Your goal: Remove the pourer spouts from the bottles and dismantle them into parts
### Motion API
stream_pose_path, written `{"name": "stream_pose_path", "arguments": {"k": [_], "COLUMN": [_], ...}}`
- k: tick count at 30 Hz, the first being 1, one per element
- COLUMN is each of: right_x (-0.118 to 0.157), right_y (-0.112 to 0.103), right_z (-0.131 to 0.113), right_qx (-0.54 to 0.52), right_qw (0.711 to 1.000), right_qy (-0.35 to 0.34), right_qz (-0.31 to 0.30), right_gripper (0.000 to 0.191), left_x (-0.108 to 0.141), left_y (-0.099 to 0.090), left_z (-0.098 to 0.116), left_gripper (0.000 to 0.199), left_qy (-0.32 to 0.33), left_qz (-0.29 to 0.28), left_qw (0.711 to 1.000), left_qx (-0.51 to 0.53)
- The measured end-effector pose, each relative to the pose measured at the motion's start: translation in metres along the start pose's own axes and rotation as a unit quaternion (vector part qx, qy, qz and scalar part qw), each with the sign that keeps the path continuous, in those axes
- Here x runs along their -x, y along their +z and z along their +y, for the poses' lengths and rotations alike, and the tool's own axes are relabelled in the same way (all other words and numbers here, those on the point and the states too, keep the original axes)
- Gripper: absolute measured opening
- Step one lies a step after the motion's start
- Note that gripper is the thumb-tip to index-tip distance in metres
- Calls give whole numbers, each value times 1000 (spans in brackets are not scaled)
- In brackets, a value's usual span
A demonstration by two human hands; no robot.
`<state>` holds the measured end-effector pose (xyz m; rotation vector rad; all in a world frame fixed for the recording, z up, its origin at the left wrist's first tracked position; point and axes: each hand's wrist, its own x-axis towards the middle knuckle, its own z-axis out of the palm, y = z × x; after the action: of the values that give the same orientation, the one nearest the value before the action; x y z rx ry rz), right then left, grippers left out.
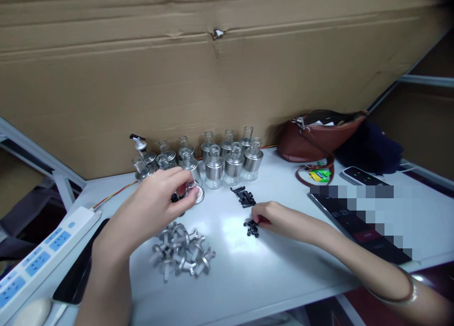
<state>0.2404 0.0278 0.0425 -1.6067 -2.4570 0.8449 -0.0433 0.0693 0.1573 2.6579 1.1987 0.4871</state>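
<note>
Pinched between the thumb and fingers of my left hand (170, 191) is a silvery metal pourer top (199, 194), its round flange showing past the fingertips. My right hand (267, 215) has its fingers closed down at the edge of a small pile of black rings (251, 229); whether a ring is in the fingertips is hidden. Just behind that pile lie several black levers (244, 196). Between my forearms, a heap of metal pourer tops (180, 248) covers part of the table. Some small black parts (174, 198) are partly hidden behind my left hand.
Glass bottles with metal bands (214, 167) stand in rows along the cardboard wall (177, 89). One pourer with a black lever (139, 142) rises at their left end. A power strip (39, 259) and dark phone (80, 269) lie left; a brown bag (305, 141) and tablet (354, 222) right.
</note>
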Motion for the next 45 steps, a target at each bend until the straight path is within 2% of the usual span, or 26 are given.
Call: {"name": "stream_pose_path", "arguments": {"k": [5,9,13,16,18,21,23,26,29,33,36,38,40,42,45], "right_x": [2,4,0,-5,-9,-13,-16,-20,-26,-34,-40,-42,-42,-42,-39], "right_y": [-5,-18,-26,-27,-27,-24,-21,-16,-15,-17,-17,-14,-11,-8,-6], "right_z": [1,-18,-50,-69,-76,-77,-75,-69,-66,-68,-75,-81,-87,-92,-100], "right_qx": [1,-26,-147,-157,-144,-127,-126,-117,-57,38,42,20,-20,-86,-248], "right_qw": [1000,996,957,927,911,894,890,884,869,843,815,814,825,840,852], "right_qy": [-4,-35,-129,-186,-209,-219,-229,-275,-318,-330,-333,-315,-293,-273,-240], "right_qz": [19,80,215,286,326,371,372,361,375,424,473,488,484,461,394], "right_gripper": [16,19,23,21,24,26,25,24,23,22,27,31,34,35,34], "left_x": [0,-6,-14,-15,-13,-10,-9,-10,-11,-11,-10,-9,-7,-5,-3], "left_y": [-1,9,27,33,30,24,21,18,16,11,7,5,3,1,-1], "left_z": [1,10,23,27,27,23,22,22,22,19,16,14,13,12,11], "left_gripper": [25,23,14,11,13,25,33,36,36,32,28,26,25,25,25], "left_qy": [-5,15,65,74,55,24,16,35,51,55,75,85,97,116,144], "left_qz": [-12,-30,7,26,9,-44,-65,-78,-88,-104,-86,-65,-44,-22,17], "left_qw": [1000,999,996,992,992,993,992,985,976,971,977,982,985,987,988], "left_qx": [10,27,68,103,113,110,112,150,191,210,182,157,133,105,62]}}
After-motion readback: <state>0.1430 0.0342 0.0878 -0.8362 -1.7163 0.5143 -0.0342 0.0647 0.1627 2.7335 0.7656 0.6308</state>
